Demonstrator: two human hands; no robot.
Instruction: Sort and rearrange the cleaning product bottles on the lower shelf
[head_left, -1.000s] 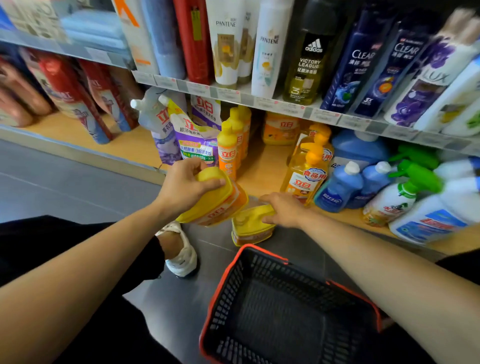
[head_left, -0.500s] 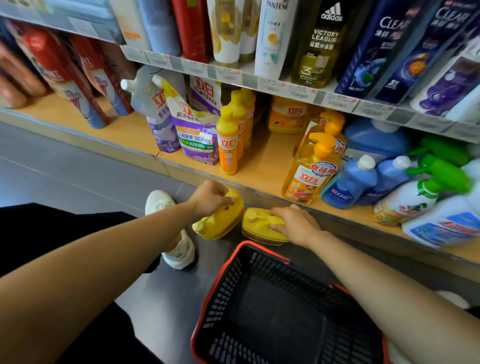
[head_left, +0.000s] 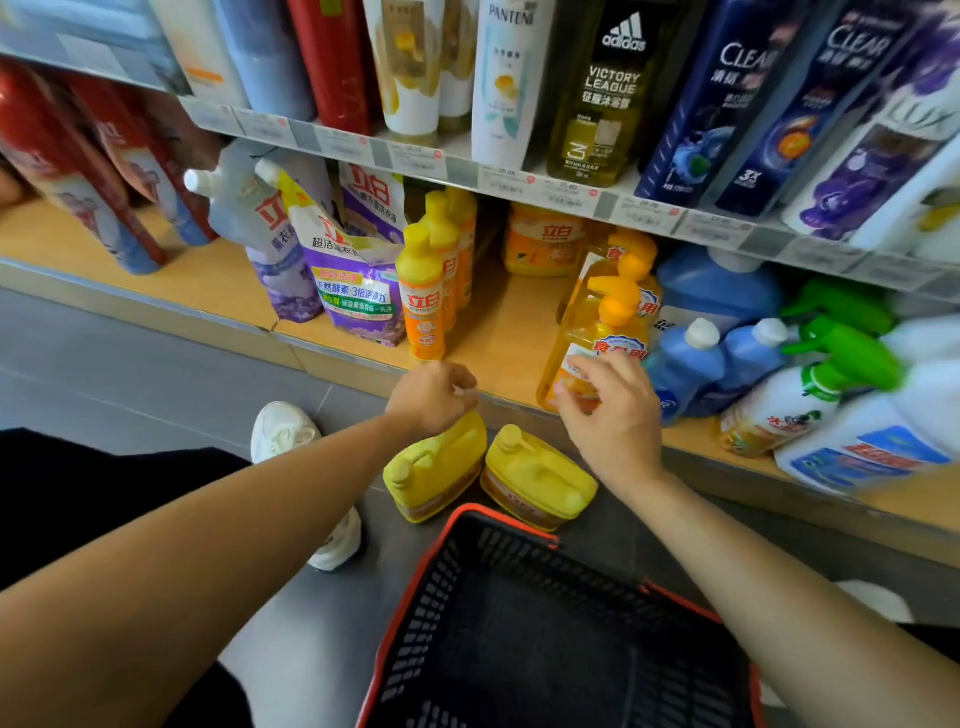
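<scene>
The white bottle (head_left: 506, 83) reads "PANTENE"; the olive bottle (head_left: 602, 98), "adidas VICTORY LEAGUE"; two dark blue bottles (head_left: 722, 104), "CLEAR".

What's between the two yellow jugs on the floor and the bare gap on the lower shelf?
Nothing visible. The gap lies between the orange squeeze bottles and the pump bottles; only the left hand hovers over one yellow jug.

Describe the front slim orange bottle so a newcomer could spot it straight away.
Find the wooden lower shelf and the purple pouch standing on it. Just right of the pouch, a row of slim bottles runs back from the edge; the slim orange bottle is the frontmost. Unlike the pump bottles further right, it has a plain yellow cap.
</scene>
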